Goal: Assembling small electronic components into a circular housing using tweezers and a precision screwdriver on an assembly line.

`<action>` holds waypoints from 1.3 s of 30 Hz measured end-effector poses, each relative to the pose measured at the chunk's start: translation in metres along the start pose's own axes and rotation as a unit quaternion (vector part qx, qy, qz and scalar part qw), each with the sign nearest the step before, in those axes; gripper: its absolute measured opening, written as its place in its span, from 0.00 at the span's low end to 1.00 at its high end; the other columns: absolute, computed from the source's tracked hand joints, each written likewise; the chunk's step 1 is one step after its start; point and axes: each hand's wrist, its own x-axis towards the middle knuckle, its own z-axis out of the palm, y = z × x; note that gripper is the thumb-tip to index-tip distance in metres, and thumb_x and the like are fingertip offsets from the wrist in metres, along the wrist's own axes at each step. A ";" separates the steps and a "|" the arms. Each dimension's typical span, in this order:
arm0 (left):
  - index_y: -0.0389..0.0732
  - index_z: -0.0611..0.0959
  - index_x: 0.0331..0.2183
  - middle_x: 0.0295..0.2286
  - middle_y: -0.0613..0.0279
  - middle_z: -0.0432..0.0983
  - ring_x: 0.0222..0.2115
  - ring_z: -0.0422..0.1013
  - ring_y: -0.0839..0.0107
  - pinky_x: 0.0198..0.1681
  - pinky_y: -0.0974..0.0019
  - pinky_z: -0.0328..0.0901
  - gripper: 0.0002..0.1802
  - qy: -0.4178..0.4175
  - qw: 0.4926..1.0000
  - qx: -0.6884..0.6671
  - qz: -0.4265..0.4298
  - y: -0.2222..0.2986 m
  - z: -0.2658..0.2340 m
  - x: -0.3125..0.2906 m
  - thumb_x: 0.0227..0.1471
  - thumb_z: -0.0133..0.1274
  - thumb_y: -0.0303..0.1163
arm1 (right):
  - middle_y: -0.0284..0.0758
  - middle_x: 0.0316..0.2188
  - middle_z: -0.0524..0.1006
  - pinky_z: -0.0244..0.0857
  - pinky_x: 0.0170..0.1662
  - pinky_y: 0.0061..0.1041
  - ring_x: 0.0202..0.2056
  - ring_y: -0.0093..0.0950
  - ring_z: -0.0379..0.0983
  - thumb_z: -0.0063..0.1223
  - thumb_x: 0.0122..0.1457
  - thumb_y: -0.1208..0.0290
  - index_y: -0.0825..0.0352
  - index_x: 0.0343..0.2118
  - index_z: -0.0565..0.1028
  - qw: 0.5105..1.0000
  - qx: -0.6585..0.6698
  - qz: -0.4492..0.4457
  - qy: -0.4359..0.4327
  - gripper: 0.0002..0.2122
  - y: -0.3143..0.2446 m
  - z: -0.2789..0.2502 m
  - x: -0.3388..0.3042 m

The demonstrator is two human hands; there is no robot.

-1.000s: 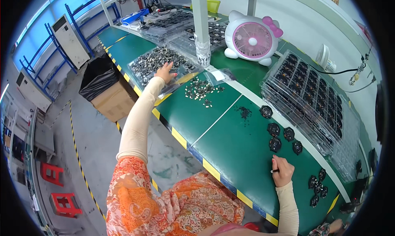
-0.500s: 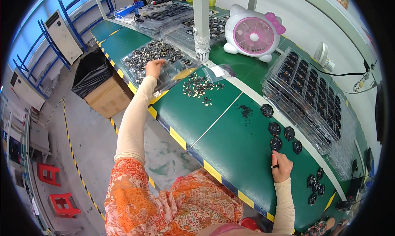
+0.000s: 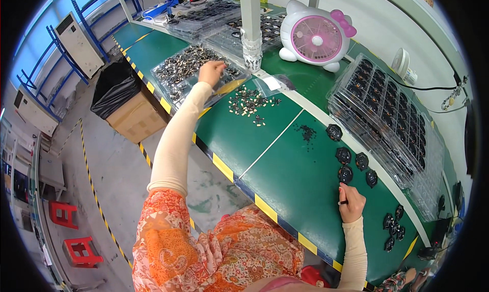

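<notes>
- The left hand (image 3: 211, 72), upper centre of the frame, is turned away, so its fingertips and any catch stay hidden.
- The small metal parts (image 3: 189, 68) under it are too tiny to identify.
- The right hand (image 3: 351, 202), lower right, closes over something dark and unclear.
- The stacked trays (image 3: 392, 124) blur out toward the right rim.

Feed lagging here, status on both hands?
Left hand over clear tray of small metal parts, fingers pinched. Right hand fisted beside round black plastic parts. Nothing in between.
</notes>
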 end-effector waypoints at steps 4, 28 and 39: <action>0.50 0.84 0.47 0.50 0.49 0.73 0.48 0.71 0.47 0.55 0.54 0.65 0.29 -0.100 0.971 0.219 0.003 0.041 0.020 -0.011 0.48 0.58 0.58 | 0.38 0.25 0.78 0.66 0.23 0.29 0.20 0.33 0.74 0.61 0.52 0.82 0.70 0.35 0.80 1.000 -0.004 0.003 0.007 0.07 0.000 0.001 0.000; 0.45 0.85 0.38 0.35 0.54 0.78 0.37 0.77 0.53 0.39 0.53 0.72 0.19 -0.030 0.985 0.164 -0.039 0.043 0.044 0.004 0.50 0.61 0.49 | 0.36 0.23 0.77 0.64 0.21 0.29 0.18 0.32 0.73 0.64 0.51 0.81 0.68 0.35 0.80 1.000 -0.006 0.017 0.012 0.08 0.001 0.000 -0.001; 0.39 0.85 0.34 0.35 0.49 0.79 0.33 0.76 0.47 0.38 0.51 0.71 0.16 0.001 0.994 0.099 0.046 -0.005 0.037 0.008 0.50 0.61 0.42 | 0.36 0.23 0.77 0.64 0.21 0.29 0.18 0.33 0.73 0.64 0.51 0.80 0.68 0.34 0.80 1.000 0.013 0.006 0.011 0.07 -0.001 0.005 0.009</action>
